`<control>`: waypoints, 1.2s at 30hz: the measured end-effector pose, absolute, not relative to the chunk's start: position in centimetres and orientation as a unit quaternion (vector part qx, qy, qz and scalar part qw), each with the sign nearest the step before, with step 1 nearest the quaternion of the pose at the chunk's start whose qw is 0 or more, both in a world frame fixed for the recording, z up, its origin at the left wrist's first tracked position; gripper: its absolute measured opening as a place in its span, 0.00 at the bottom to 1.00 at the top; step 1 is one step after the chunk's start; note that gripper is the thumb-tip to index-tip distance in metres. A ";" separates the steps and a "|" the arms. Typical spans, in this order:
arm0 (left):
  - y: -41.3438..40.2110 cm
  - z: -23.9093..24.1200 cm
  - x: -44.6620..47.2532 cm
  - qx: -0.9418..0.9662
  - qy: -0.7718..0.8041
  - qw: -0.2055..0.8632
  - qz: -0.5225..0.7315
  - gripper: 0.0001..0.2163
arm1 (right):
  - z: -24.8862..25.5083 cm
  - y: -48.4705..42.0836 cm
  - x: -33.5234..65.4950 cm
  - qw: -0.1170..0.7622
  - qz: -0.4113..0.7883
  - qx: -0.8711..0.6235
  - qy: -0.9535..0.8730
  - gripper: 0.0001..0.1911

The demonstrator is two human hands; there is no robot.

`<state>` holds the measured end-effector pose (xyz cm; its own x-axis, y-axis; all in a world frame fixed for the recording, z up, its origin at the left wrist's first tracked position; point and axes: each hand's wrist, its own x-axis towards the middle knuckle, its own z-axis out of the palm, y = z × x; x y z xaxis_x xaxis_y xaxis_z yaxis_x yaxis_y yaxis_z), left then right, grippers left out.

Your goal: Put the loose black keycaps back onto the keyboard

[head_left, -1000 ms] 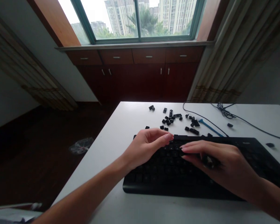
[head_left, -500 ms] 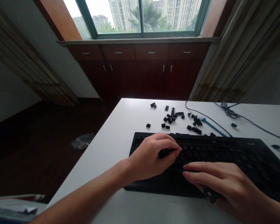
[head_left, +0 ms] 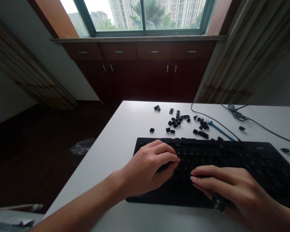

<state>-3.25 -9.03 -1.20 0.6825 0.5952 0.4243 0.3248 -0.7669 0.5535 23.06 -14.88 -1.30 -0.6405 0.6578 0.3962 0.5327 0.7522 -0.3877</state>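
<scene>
A black keyboard (head_left: 232,154) lies on the white table (head_left: 120,138) in front of me. My left hand (head_left: 147,167) rests on its left part, fingers curled and pinched against the thumb over the keys; what they grip is hidden. My right hand (head_left: 232,187) lies over the lower middle keys with its upper fingers stretched out, and a small black piece (head_left: 217,202) is tucked under its lower fingers. Several loose black keycaps (head_left: 175,122) are scattered behind the keyboard.
A blue pry tool (head_left: 219,129) and a black cable (head_left: 236,116) lie behind the keyboard at the right. Single keycaps (head_left: 284,150) sit at the far right. The table's left edge drops to a dark floor with a plastic bag (head_left: 82,146). Dark wooden cabinets (head_left: 147,71) stand under the window.
My left hand came down from the keyboard's top edge onto the left keys and curled into a pinch. My right hand slid toward me to the lower keys, keeping the small black piece.
</scene>
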 end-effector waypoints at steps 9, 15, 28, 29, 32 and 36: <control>-9.1 -1.3 -3.1 0.892 0.260 0.220 0.296 0.07 | -0.5 -14.3 22.6 0.239 0.212 -0.374 -0.871 0.12; -9.1 -1.2 -3.1 0.886 0.264 0.233 0.303 0.08 | -0.4 -14.2 22.5 0.239 0.203 -0.374 -0.873 0.12; -9.2 -1.4 -3.2 0.889 0.265 0.217 0.303 0.08 | -1.4 -15.0 22.8 0.223 0.176 -0.376 -0.882 0.15; -9.2 -1.4 -3.2 0.890 0.266 0.216 0.302 0.08 | -1.3 -14.9 22.7 0.229 0.184 -0.378 -0.878 0.14; -9.1 -1.4 -3.2 0.891 0.265 0.214 0.300 0.08 | -1.1 -14.9 22.3 0.223 0.205 -0.393 -0.868 0.12; -9.1 -1.3 -3.3 0.893 0.263 0.210 0.299 0.08 | -0.8 -15.1 22.1 0.201 0.202 -0.404 -0.869 0.14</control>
